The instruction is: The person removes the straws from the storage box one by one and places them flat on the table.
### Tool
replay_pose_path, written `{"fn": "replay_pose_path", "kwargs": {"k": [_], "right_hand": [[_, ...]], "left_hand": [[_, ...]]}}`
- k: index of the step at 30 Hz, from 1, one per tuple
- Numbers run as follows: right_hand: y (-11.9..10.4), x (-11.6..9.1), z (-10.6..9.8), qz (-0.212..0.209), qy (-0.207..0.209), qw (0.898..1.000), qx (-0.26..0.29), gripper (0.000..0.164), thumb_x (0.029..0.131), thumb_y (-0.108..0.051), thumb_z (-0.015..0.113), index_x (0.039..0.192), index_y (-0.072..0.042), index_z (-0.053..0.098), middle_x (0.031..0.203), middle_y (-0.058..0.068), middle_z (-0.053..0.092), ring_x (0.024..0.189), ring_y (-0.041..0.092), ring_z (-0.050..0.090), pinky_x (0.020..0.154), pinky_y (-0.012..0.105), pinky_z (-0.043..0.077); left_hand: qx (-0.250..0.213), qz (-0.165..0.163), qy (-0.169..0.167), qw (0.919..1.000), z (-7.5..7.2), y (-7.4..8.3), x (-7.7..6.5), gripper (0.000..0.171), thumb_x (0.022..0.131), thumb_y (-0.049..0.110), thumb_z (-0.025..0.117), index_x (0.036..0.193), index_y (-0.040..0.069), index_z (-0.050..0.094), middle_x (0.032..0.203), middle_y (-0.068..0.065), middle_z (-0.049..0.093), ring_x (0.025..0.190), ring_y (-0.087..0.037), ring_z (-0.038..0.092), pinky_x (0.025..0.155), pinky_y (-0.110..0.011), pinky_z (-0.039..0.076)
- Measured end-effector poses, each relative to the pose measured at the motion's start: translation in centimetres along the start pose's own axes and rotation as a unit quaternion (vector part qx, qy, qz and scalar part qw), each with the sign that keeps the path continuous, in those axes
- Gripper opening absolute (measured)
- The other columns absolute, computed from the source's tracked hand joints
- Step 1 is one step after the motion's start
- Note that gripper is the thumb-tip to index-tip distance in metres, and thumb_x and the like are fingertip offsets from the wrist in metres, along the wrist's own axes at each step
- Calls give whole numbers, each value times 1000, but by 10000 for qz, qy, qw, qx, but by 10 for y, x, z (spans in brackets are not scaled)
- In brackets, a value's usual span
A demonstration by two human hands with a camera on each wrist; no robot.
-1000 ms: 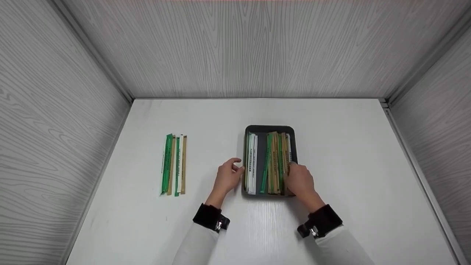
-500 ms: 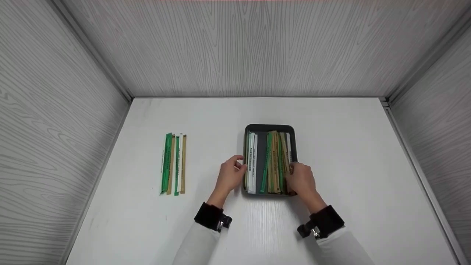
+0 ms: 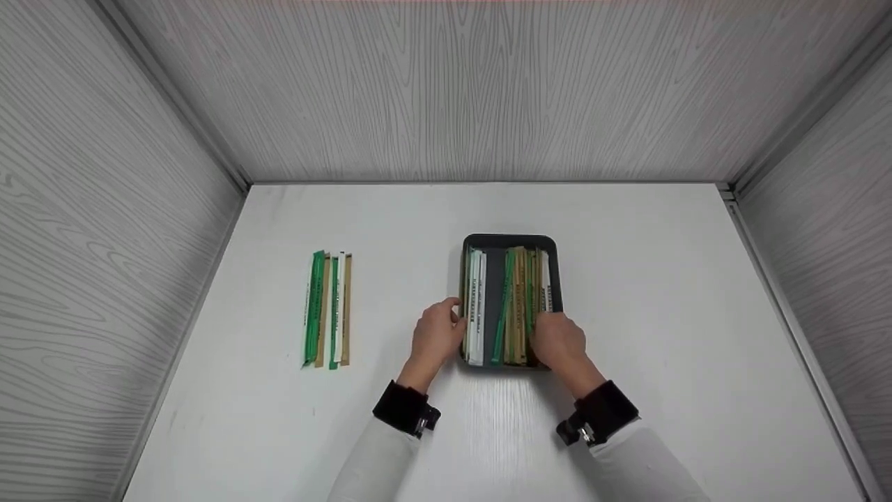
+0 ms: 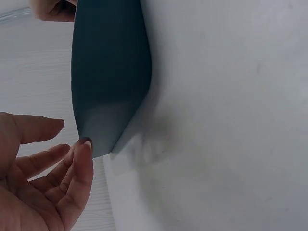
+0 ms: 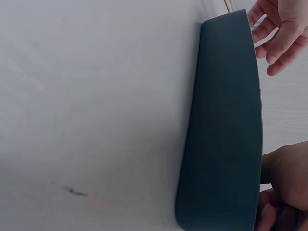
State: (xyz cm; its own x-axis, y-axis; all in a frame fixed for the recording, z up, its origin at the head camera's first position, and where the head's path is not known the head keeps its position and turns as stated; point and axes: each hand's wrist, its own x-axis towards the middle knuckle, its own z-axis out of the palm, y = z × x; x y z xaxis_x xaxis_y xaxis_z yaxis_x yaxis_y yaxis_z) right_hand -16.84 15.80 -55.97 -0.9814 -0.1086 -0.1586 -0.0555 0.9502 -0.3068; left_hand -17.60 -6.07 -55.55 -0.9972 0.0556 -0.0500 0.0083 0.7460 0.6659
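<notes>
A dark rectangular tray (image 3: 512,240) stands on the table, holding several slim wrapped sticks with printed lettering. White sticks (image 3: 477,307) line its left side; green and brown sticks (image 3: 518,300) fill the right half, with a white stick (image 3: 546,272) by the right wall. A dark strip of tray floor shows between the groups. My left hand (image 3: 437,335) is beside the left wall, its fingers loosely bent, one fingertip touching the rim (image 4: 85,139). My right hand (image 3: 559,343) reaches over the near right corner, fingers curled down among the sticks; their tips are hidden.
Left on the white table (image 3: 641,279) lies a separate row of green, brown and white wrapped sticks (image 3: 329,310), roughly parallel. Grey wood-patterned panels (image 3: 460,90) rise at the back and both sides. Both wrists wear black straps with small cameras.
My right hand has shifted slightly left over the tray's near right corner, and the brown and green sticks there lie closer together. My left hand stays at the left wall.
</notes>
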Motion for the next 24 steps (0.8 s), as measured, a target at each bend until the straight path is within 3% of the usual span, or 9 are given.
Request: {"fn": "replay_pose_path", "kwargs": {"k": [4,12,18,24], "right_hand": [[-3,2,1,115,-217,9997,8,22,87,1,62,66,-4,58,63,13,59,54,23,60,43,36,48],[-3,0,1,408,-87,9978,517,22,89,4,56,69,-4,56,60,10,55,54,21,58,43,33,47],[1,-1,-3,307,391,9945,924,11,93,-2,56,84,3,59,72,14,58,61,27,61,47,37,50],[4,-1,-4,279,791,9831,1629,17,97,-12,53,82,-4,54,65,8,56,52,21,55,45,34,43]], "left_hand": [[-208,-44,-220,9995,1,-2,1,35,92,7,63,126,1,63,85,-3,66,70,-15,60,63,-33,50],[-290,-87,-304,9991,1,-4,1,35,90,4,62,125,0,63,89,-5,68,76,-17,62,67,-35,52],[-315,-122,-362,9988,-1,-4,0,36,90,5,60,125,1,63,90,-4,67,75,-16,62,66,-35,51],[-378,-160,-344,9986,-4,-3,-1,35,91,7,61,125,1,63,88,-3,67,74,-16,61,66,-34,50]]}}
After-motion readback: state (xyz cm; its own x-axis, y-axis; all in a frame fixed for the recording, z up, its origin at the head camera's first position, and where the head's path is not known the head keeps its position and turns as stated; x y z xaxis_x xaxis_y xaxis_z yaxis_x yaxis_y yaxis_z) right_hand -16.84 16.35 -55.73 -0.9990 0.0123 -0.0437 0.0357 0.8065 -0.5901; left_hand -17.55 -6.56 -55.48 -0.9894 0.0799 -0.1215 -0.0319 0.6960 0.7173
